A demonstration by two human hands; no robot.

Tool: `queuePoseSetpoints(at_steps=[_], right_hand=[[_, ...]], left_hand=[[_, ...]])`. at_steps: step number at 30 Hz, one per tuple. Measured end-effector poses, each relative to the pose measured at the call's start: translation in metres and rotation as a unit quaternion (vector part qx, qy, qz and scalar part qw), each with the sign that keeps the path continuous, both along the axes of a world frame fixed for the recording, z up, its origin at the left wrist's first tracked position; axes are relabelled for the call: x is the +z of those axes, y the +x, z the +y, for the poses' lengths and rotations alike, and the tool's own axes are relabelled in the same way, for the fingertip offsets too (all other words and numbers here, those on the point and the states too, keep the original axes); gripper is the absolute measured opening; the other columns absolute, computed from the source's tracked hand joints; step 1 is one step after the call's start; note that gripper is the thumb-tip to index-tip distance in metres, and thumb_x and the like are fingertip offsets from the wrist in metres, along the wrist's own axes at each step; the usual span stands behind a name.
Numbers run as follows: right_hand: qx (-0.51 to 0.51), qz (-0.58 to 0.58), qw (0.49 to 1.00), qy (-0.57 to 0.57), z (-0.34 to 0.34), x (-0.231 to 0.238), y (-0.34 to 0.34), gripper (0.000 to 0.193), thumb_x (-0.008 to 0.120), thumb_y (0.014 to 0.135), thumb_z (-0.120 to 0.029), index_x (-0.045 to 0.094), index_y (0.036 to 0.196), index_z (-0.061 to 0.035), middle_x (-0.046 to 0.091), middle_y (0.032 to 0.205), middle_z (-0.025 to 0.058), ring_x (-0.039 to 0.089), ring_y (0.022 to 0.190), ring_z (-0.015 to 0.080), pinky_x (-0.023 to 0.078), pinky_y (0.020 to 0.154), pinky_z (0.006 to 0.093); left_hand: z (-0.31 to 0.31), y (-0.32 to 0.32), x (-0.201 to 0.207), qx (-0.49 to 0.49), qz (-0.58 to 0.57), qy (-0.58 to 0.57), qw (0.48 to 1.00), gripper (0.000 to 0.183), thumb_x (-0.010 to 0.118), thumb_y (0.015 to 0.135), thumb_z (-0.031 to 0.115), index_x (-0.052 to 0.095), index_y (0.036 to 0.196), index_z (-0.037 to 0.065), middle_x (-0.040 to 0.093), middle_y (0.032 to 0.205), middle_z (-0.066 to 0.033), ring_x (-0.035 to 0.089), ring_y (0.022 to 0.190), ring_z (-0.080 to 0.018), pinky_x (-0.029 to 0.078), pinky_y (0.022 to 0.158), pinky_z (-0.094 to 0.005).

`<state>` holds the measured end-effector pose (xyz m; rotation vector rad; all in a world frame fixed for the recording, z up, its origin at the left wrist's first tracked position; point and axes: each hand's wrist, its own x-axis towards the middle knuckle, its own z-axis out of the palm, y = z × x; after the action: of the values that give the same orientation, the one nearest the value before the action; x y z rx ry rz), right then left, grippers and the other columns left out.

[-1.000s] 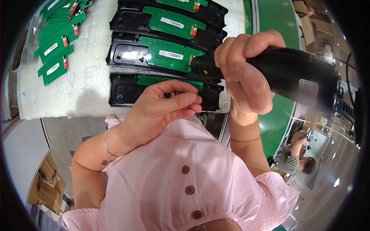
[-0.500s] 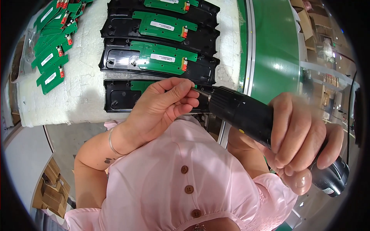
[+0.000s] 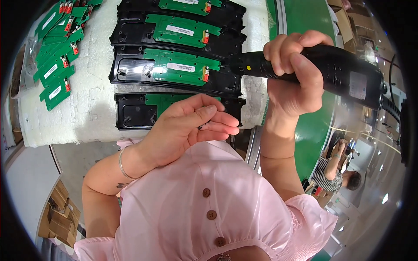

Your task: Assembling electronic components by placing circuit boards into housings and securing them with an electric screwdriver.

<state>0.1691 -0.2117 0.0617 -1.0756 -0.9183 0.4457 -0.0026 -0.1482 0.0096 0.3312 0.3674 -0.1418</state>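
My right hand is wrapped round a black electric screwdriver, held nearly level, its cord trailing off to the right. The bit end is at the right end of a green circuit board, which lies in a long black plastic housing. Whether the bit touches a screw cannot be made out. Cupped with its fingers curled, my left hand holds a few tiny black screws. It hovers over the nearest housing and hides part of the green board in it.
More black housings with green boards line up behind on the white foam block. Loose green boards with red and white connectors are piled at the left. A green surface runs along the right. Further off are a person in stripes and cardboard boxes.
My right hand has swung the screwdriver up and away from my left fingers to the board in the second-nearest housing. My left fingers have loosened from a pinch, showing the screws.
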Motion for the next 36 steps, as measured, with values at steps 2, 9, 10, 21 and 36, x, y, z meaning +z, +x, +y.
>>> queuePoseSetpoints(at_steps=[2,9,10,21,36], right_hand=[[-0.007,-0.002,1.0,-0.007,0.001,-0.001,0.001,0.025,0.044,0.068,-0.006,0.048,0.092,-0.0041,0.039,0.058,0.0034,0.037,0.049,0.0131,0.035,0.056,0.0306],[0.016,-0.002,1.0,-0.015,0.008,-0.005,0.003,0.019,0.045,0.068,-0.006,0.046,0.086,-0.0043,0.039,0.057,0.0035,0.037,0.048,0.0132,0.035,0.054,0.0304],[0.023,-0.013,0.999,-0.018,0.01,-0.005,0.003,0.018,0.044,0.068,-0.006,0.045,0.085,-0.0042,0.039,0.057,0.0035,0.037,0.048,0.0132,0.035,0.054,0.0302],[0.1,0.01,0.994,0.047,0.0,0.024,-0.004,0.034,0.048,0.059,0.006,0.047,0.091,-0.0043,0.04,0.057,-0.0019,0.039,0.05,0.0108,0.032,0.054,0.0276],[0.318,-0.058,0.943,0.074,-0.009,0.056,-0.021,0.029,0.064,0.069,-0.004,0.044,0.089,-0.0118,0.055,0.057,-0.0075,0.054,0.05,0.0007,0.038,0.051,0.0125]], left_hand=[[0.002,-0.002,-0.002,0.011,0.006,0.0,1.0,0.024,0.042,0.092,0.015,0.049,0.108,-0.001,0.061,0.096,-0.014,0.061,0.09,-0.0208,0.051,0.076,-0.025],[0.004,-0.003,-0.003,0.019,0.015,0.027,0.999,0.016,0.052,0.087,0.01,0.056,0.1,0.001,0.061,0.089,-0.0089,0.062,0.082,-0.0153,0.052,0.072,-0.0235],[0.004,-0.003,-0.002,0.025,0.029,0.022,0.999,0.016,0.053,0.087,0.009,0.057,0.1,0.001,0.061,0.09,-0.0084,0.062,0.082,-0.0149,0.052,0.073,-0.0235],[0.007,-0.004,-0.007,0.086,0.039,-0.047,0.994,0.018,0.053,0.087,0.009,0.056,0.103,0.002,0.061,0.092,-0.0073,0.061,0.084,-0.0138,0.051,0.073,-0.0209],[0.008,-0.016,-0.011,0.101,-0.037,-0.107,0.988,0.025,0.052,0.088,0.02,0.056,0.104,0.001,0.06,0.097,-0.009,0.059,0.089,-0.0168,0.048,0.078,-0.0247]])
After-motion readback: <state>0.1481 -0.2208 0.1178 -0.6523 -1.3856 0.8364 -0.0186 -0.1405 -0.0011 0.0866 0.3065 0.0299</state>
